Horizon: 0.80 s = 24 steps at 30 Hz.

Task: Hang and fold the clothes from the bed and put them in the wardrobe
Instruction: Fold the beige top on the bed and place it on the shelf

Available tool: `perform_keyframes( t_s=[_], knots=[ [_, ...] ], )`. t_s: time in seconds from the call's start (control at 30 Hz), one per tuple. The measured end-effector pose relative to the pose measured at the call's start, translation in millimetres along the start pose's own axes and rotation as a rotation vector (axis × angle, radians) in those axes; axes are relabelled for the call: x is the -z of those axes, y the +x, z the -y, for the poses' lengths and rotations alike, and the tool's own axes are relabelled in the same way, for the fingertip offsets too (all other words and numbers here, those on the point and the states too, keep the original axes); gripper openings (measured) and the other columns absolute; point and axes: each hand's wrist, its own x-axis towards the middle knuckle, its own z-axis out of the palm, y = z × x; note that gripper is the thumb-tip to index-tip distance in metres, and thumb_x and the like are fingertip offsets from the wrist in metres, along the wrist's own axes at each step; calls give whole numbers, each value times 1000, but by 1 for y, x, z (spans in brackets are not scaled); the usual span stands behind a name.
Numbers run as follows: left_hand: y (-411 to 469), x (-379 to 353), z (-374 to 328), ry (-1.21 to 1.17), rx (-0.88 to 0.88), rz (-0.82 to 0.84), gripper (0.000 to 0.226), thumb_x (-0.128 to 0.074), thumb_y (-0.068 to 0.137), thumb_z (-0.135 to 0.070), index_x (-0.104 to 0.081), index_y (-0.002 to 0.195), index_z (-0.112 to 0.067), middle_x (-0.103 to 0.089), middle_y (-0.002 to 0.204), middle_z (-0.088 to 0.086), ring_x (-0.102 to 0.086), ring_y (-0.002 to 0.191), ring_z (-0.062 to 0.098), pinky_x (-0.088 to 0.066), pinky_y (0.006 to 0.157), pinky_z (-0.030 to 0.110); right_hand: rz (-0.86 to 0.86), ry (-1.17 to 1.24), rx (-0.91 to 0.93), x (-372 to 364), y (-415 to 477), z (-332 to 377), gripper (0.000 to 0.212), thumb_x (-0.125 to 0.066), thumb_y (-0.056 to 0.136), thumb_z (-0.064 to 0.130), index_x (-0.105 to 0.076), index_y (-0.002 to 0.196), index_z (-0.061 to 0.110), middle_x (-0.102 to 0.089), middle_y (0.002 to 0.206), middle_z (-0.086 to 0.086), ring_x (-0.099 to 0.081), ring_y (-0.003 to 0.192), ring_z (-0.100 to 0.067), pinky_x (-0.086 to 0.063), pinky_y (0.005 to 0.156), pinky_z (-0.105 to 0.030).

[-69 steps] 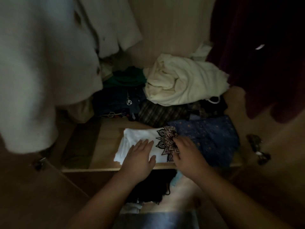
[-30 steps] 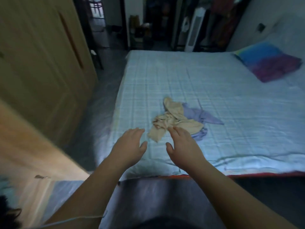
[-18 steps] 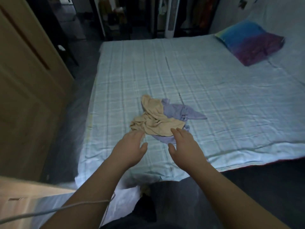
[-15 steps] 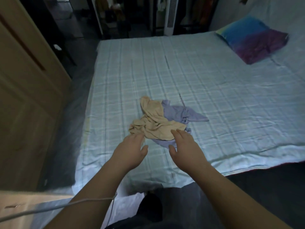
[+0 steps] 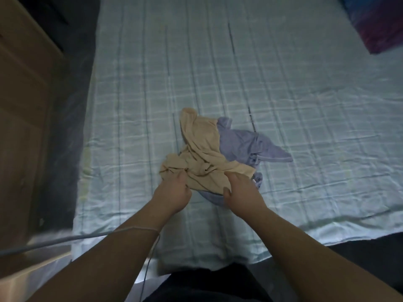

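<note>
A crumpled beige garment [image 5: 200,153] lies on the pale checked bed sheet [image 5: 283,88], partly over a lilac garment [image 5: 246,144] spread to its right. My left hand [image 5: 174,192] grips the beige garment's near left edge, fingers curled into the cloth. My right hand [image 5: 239,190] is on the near right edge of the same garment, fingers bent down onto the fabric with the thumb at its hem, over a bit of the lilac cloth.
The wooden wardrobe [image 5: 24,110] stands along the left, with a dark strip of floor [image 5: 65,127] between it and the bed. A blue and purple pillow [image 5: 379,20] lies at the far right corner. A thin cable [image 5: 65,238] crosses by my left wrist.
I turned from the wardrobe shelf to the bed. Both hands reached forward, open, and have now come down on the beige garment, the left hand closing on it.
</note>
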Motion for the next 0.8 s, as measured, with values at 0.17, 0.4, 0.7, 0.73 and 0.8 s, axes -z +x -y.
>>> perform_keyframes(
  t_s=[0.17,0.4,0.7,0.73,0.8],
  knots=[
    [61,-26,31,68,158,59,51,-52,94,-28,-41,142,-15,-44,142,13,-45,127,35,-43,101,46,170,-16,54,-44,85,-18,47,-53,91,23,-48,137,14,-54,128,-11,-48,118,-30,-40,95,-39],
    [138,-65,60,201,84,0,66,-52,94,-28,-26,155,-22,-22,162,12,-25,144,33,-28,114,45,195,-242,106,-110,161,-52,47,-39,85,41,-49,128,24,-51,128,-4,-47,121,-28,-38,96,-44],
    [135,-72,56,343,252,78,32,-46,91,-38,-50,123,-33,-56,122,2,-52,115,27,-34,93,48,82,-186,-19,-92,160,-64,11,-60,84,22,-51,85,27,-55,71,-2,-61,72,-29,-41,71,-40],
    [129,-71,53,322,260,78,35,-46,91,-42,-50,124,-32,-55,122,2,-51,115,27,-34,93,48,136,-145,-23,-86,153,-65,4,-53,89,26,-50,90,30,-58,77,-1,-62,78,-29,-41,72,-39],
    [113,-64,46,266,258,64,40,-46,90,-48,-52,125,-31,-53,123,2,-50,117,27,-32,98,50,202,-59,19,-73,138,-66,14,-45,91,31,-55,100,26,-59,85,-1,-62,84,-28,-41,73,-36]
  ],
)
